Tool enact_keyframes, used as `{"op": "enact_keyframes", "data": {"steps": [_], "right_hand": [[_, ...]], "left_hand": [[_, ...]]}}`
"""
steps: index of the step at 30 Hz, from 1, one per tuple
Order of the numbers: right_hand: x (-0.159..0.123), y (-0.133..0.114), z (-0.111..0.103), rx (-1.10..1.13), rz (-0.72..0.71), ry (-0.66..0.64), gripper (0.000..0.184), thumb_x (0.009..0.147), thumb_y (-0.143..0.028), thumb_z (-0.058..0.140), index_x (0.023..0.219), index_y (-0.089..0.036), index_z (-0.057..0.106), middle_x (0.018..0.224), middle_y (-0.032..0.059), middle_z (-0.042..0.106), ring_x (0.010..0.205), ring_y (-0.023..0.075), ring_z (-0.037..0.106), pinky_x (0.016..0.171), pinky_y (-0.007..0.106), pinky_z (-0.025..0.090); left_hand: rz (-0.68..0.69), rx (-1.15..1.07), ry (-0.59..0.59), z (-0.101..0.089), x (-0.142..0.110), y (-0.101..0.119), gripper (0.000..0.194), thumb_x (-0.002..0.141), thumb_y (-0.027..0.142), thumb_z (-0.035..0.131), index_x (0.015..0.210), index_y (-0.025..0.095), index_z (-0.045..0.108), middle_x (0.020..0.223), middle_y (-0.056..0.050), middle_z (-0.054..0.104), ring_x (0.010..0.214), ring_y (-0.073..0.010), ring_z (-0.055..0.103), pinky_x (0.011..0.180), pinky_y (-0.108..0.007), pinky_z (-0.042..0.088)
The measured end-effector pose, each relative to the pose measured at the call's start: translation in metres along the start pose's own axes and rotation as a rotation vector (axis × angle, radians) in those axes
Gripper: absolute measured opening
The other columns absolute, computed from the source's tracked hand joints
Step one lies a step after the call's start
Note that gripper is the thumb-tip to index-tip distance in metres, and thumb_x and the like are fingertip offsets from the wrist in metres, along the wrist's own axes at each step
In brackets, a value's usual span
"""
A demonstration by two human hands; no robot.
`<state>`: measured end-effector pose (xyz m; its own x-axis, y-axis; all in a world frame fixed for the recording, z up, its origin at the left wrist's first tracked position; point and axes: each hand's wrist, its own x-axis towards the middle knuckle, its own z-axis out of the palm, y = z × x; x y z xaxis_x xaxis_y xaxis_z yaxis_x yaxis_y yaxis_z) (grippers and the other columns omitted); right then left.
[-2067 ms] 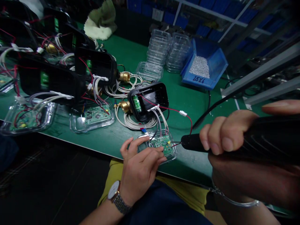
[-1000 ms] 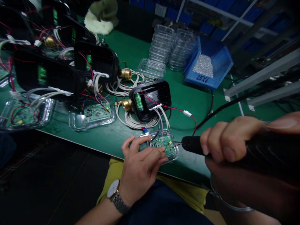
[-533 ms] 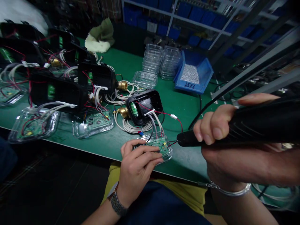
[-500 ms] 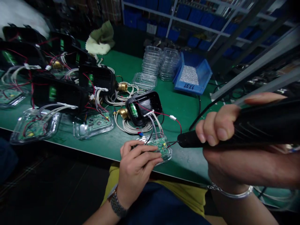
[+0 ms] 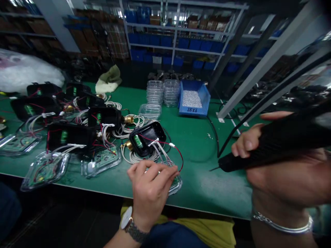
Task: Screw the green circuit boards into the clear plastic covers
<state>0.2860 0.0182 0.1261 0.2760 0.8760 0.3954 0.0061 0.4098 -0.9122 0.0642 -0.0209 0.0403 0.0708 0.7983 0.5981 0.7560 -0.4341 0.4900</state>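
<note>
While your left hand (image 5: 150, 186) presses fingers down on the clear case (image 5: 176, 183), your right hand (image 5: 279, 162) grips the screwdriver (image 5: 261, 148) clear; next, realign its tip carefully.

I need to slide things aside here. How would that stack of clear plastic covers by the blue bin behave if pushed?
The stack of clear covers looks thin-walled and empty, so probably very light. Standing tall and loosely nested, it may well tip or shear apart. Smooth plastic on the green mat would likely slide easily.
</note>
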Motion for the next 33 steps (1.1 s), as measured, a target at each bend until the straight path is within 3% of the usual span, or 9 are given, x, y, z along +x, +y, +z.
{"op": "enact_keyframes", "data": {"steps": [4, 9, 13, 15, 19, 22, 24, 29, 33], "right_hand": [[0.0, 0.018, -0.027, -0.064, 0.062, 0.046, 0.045, 0.1, -0.054, 0.036, 0.108, -0.018, 0.063, 0.078, 0.0062, 0.059, 0.06, 0.0208, 0.056, 0.049, 0.032, 0.044], [-0.011, 0.044, -0.058, -0.675, 0.294, -0.15, 0.045, 0.093, -0.07, 0.051, 0.1, -0.026, 0.059, 0.075, -0.0007, 0.062, 0.063, 0.02, 0.058, 0.063, 0.033, 0.045], [-0.018, 0.072, -0.063, -1.113, 0.354, -0.291, 0.049, 0.094, -0.076, 0.04, 0.112, -0.033, 0.056, 0.078, -0.0018, 0.066, 0.07, 0.0278, 0.064, 0.063, 0.036, 0.045], [-0.02, 0.084, -0.061, -1.25, 0.296, -0.367, 0.048, 0.098, -0.072, 0.036, 0.12, -0.033, 0.053, 0.084, -0.0002, 0.069, 0.075, 0.0309, 0.068, 0.063, 0.037, 0.047], [-0.023, 0.097, -0.06, -1.347, 0.205, -0.419, 0.043, 0.101, -0.063, 0.043, 0.128, -0.03, 0.048, 0.101, 0.0021, 0.07, 0.085, 0.0297, 0.07, 0.065, 0.036, 0.05], [-0.026, 0.101, -0.06, -1.393, 0.177, -0.429, 0.042, 0.1, -0.055, 0.054, 0.13, -0.027, 0.048, 0.108, 0.0037, 0.067, 0.088, 0.0278, 0.068, 0.065, 0.035, 0.049], [-0.028, 0.103, -0.06, -1.425, 0.145, -0.442, 0.041, 0.098, -0.049, 0.061, 0.128, -0.025, 0.05, 0.107, 0.0048, 0.064, 0.089, 0.0272, 0.066, 0.065, 0.035, 0.049], [-0.031, 0.104, -0.058, -1.488, 0.043, -0.485, 0.045, 0.091, -0.042, 0.073, 0.127, -0.023, 0.054, 0.103, 0.0071, 0.058, 0.097, 0.0291, 0.058, 0.073, 0.036, 0.048], [-0.033, 0.104, -0.06, -1.53, -0.007, -0.503, 0.048, 0.091, -0.043, 0.073, 0.13, -0.019, 0.056, 0.101, 0.0095, 0.058, 0.093, 0.0312, 0.056, 0.076, 0.041, 0.047]], "left_hand": [[0.104, 0.003, -0.063, 0.024, 0.012, 0.03, 0.008, 0.088, 0.033, 0.073, 0.096, 0.035, 0.074, 0.089, 0.007, 0.075, 0.092, -0.0203, 0.056, 0.089, -0.045, 0.026], [0.196, 0.166, -0.334, 0.069, 0.018, 0.044, 0.009, 0.09, 0.032, 0.071, 0.085, 0.025, 0.069, 0.088, 0.002, 0.068, 0.107, -0.0237, 0.054, 0.11, -0.051, 0.02], [0.216, 0.281, -0.374, 0.085, 0.022, 0.04, 0.008, 0.092, 0.023, 0.066, 0.084, 0.023, 0.068, 0.09, 0.0, 0.067, 0.109, -0.0245, 0.054, 0.114, -0.052, 0.023], [0.211, 0.272, -0.328, 0.08, 0.018, 0.037, 0.009, 0.094, 0.024, 0.064, 0.1, 0.028, 0.069, 0.107, 0.0, 0.069, 0.116, -0.0244, 0.053, 0.112, -0.052, 0.026], [0.141, 0.307, -0.034, 0.048, -0.01, 0.029, 0.052, 0.087, 0.03, 0.074, 0.135, 0.037, 0.054, 0.145, -0.007, 0.05, 0.127, -0.0287, 0.048, 0.106, -0.051, 0.036], [-0.044, 0.369, 0.24, 0.023, -0.038, 0.018, 0.102, 0.069, 0.039, 0.089, 0.151, 0.028, 0.03, 0.152, -0.019, 0.033, 0.13, -0.0368, 0.044, 0.095, -0.05, 0.047], [-0.151, 0.367, 0.217, 0.013, -0.051, 0.013, 0.116, 0.065, 0.047, 0.09, 0.154, 0.021, 0.02, 0.148, -0.023, 0.037, 0.127, -0.0387, 0.045, 0.094, -0.053, 0.048], [-0.291, 0.375, -0.144, 0.016, -0.05, 0.018, 0.067, 0.077, 0.054, 0.078, 0.134, 0.028, 0.055, 0.126, -0.013, 0.058, 0.107, -0.0345, 0.053, 0.089, -0.052, 0.045], [-0.342, 0.349, -0.236, 0.026, -0.033, 0.022, 0.018, 0.083, 0.044, 0.075, 0.1, 0.037, 0.076, 0.116, -0.007, 0.063, 0.101, -0.0312, 0.051, 0.082, -0.044, 0.042]]}}
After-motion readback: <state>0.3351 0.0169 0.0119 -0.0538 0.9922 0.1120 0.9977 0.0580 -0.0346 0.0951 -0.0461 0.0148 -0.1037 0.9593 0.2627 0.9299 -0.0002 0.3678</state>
